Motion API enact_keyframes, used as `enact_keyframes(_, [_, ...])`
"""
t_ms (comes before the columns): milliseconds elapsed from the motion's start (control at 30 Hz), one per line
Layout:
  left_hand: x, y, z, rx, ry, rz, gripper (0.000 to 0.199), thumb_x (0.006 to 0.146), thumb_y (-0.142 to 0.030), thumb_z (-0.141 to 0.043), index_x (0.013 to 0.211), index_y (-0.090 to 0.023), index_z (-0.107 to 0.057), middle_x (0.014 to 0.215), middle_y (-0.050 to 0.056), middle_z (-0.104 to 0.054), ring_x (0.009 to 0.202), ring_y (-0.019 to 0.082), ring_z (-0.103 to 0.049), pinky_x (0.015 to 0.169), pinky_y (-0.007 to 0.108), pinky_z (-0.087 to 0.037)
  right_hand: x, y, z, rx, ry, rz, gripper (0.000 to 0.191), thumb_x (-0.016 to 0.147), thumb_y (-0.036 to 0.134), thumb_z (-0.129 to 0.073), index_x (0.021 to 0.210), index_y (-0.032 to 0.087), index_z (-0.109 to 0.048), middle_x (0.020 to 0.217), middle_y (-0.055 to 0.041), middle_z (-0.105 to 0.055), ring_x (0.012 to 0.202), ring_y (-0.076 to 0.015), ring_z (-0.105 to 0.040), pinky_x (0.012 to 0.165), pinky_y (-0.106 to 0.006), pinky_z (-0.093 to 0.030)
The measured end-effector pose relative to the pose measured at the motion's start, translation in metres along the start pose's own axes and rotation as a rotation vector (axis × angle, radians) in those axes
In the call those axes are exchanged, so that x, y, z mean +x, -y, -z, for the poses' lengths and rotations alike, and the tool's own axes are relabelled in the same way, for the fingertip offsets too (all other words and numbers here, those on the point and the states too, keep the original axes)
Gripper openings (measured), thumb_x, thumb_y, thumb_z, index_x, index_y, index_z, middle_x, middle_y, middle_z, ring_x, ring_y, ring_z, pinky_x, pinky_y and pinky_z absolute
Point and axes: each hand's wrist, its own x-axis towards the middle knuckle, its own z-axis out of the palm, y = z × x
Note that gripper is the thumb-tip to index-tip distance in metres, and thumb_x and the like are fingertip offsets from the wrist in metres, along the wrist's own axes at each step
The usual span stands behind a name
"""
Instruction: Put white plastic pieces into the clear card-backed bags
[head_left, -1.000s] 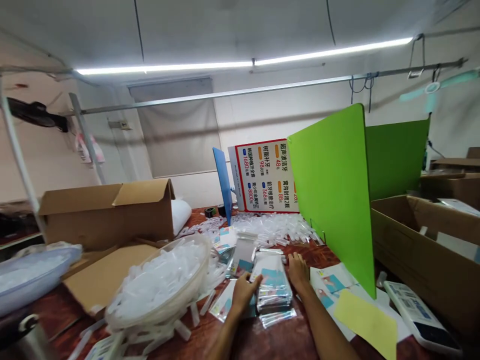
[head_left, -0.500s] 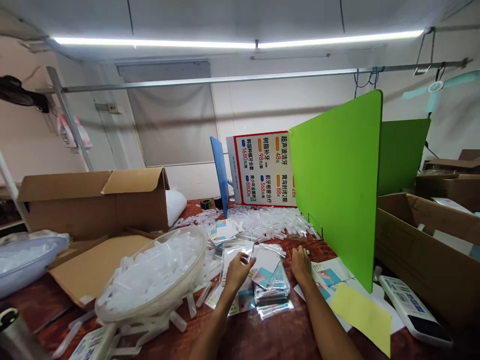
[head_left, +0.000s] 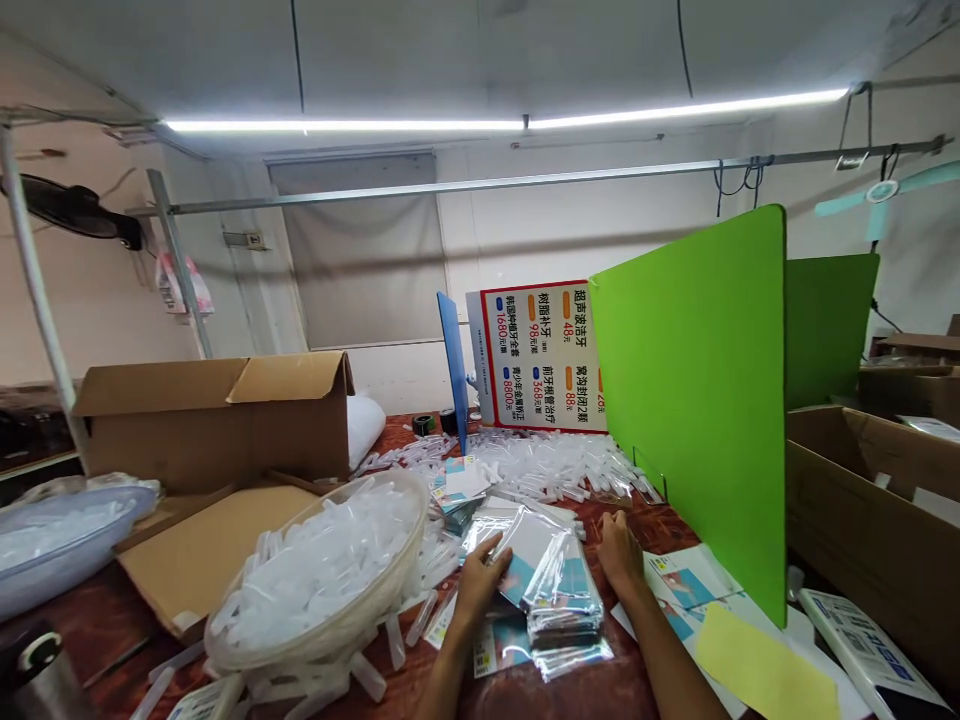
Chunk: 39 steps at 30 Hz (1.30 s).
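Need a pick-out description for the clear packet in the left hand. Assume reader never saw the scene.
Start at the big green divider standing on the red-brown table; just left of its base sits a stack of clear packets. The left hand touches one packet lying tilted across that stack's top. Unlike the squared-up ones beneath, it sits askew, showing a white card with a teal corner.

Glossy clear plastic packets (head_left: 564, 605) with printed paper cards, translucent plastic tubes (head_left: 322, 565) in a bowl, matt brown cardboard box (head_left: 217, 420), smooth matt green divider (head_left: 697, 400), polished reddish wood table (head_left: 600, 690)
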Motion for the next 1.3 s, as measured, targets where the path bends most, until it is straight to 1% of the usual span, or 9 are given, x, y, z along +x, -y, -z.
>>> enact_keyframes(100, [0.000,0.003,-0.003,0.005,-0.064,-0.004,0.073,0.058,-0.061,-0.071,0.109,-0.008,-0.070,0.121,0.019,-0.067,0.114,0.032,-0.062,0.100,0.038,-0.047,0.001,0.000,-0.003,0.029,0.027,-0.002,0.032,0.085,0.000,-0.039,0.105,0.009,-0.062,0.111,-0.0165,-0.059,0.099,-0.0241,-0.064,0.076,-0.028,-0.044])
enact_keyframes(233, [-0.004,-0.005,-0.004,-0.077,-0.114,-0.021,0.068,0.058,-0.059,-0.075,0.107,-0.013,-0.071,0.118,0.014,-0.068,0.103,0.029,-0.066,0.086,0.035,-0.054,0.004,-0.004,-0.009,0.096,0.036,0.000,0.033,0.082,0.000,-0.043,0.107,0.010,-0.062,0.109,-0.0151,-0.060,0.094,-0.0238,-0.065,0.075,-0.029,-0.044])
enact_keyframes(367, [-0.009,-0.022,0.000,-0.353,-0.105,0.053,0.075,0.058,-0.057,-0.079,0.119,-0.016,-0.061,0.092,0.006,-0.070,0.070,0.018,-0.064,0.062,0.030,-0.055,0.012,-0.007,-0.012,0.253,-0.042,0.002,0.030,0.083,0.005,-0.046,0.104,0.014,-0.065,0.109,-0.0123,-0.062,0.095,-0.0213,-0.064,0.078,-0.027,-0.045])
enact_keyframes(467, [-0.014,-0.033,0.003,-0.529,-0.029,0.141,0.082,0.052,-0.052,-0.086,0.119,-0.017,-0.057,0.079,0.000,-0.065,0.057,0.011,-0.055,0.051,0.024,-0.049,0.016,-0.003,-0.009,0.760,-0.200,0.056,0.020,0.083,0.018,-0.054,0.096,0.016,-0.068,0.105,-0.0102,-0.066,0.101,-0.0229,-0.062,0.086,-0.030,-0.046])
enact_keyframes(533, [-0.019,-0.038,0.005,-0.557,0.066,0.167,0.083,0.052,-0.048,-0.088,0.123,-0.018,-0.056,0.074,-0.003,-0.063,0.054,0.009,-0.051,0.049,0.021,-0.045,0.016,0.003,-0.005,1.147,-0.208,0.070,0.021,0.078,0.029,-0.064,0.095,0.017,-0.069,0.103,-0.0082,-0.069,0.099,-0.0238,-0.062,0.085,-0.032,-0.048])
enact_keyframes(733, [-0.025,-0.037,0.005,-0.453,0.243,0.172,0.087,0.054,-0.042,-0.089,0.130,-0.018,-0.054,0.065,-0.004,-0.058,0.054,0.009,-0.051,0.051,0.018,-0.038,0.001,0.021,0.008,1.871,0.100,-0.093,0.043,0.060,0.036,-0.085,0.096,0.023,-0.065,0.081,0.0008,-0.068,0.063,-0.0134,-0.059,0.058,-0.025,-0.047])
enact_keyframes(900, [-0.019,-0.025,0.003,-0.392,0.259,0.210,0.087,0.052,-0.044,-0.088,0.129,-0.017,-0.057,0.070,-0.001,-0.062,0.062,0.013,-0.058,0.059,0.022,-0.041,-0.004,0.027,0.011,1.935,0.271,-0.089,0.042,0.058,0.032,-0.087,0.091,0.022,-0.063,0.079,0.0023,-0.066,0.063,-0.0117,-0.058,0.060,-0.024,-0.048])
enact_keyframes(1100, [-0.018,-0.027,0.003,-0.333,0.277,0.209,0.080,0.052,-0.043,-0.088,0.121,-0.012,-0.063,0.059,-0.005,-0.053,0.052,0.007,-0.044,0.050,0.019,-0.031,-0.003,0.024,0.008,1.891,0.335,-0.087,0.042,0.056,0.033,-0.088,0.086,0.021,-0.060,0.073,0.0030,-0.062,0.061,-0.0109,-0.057,0.059,-0.023,-0.047])
enact_keyframes(1300, [-0.024,-0.035,0.005,-0.299,0.293,0.218,0.075,0.053,-0.046,-0.088,0.116,-0.011,-0.067,0.066,-0.002,-0.057,0.053,0.006,-0.041,0.050,0.020,-0.028,-0.006,0.022,0.012,1.805,0.379,-0.045,0.043,0.057,0.039,-0.087,0.083,0.021,-0.057,0.070,0.0029,-0.060,0.060,-0.0123,-0.056,0.057,-0.024,-0.045])
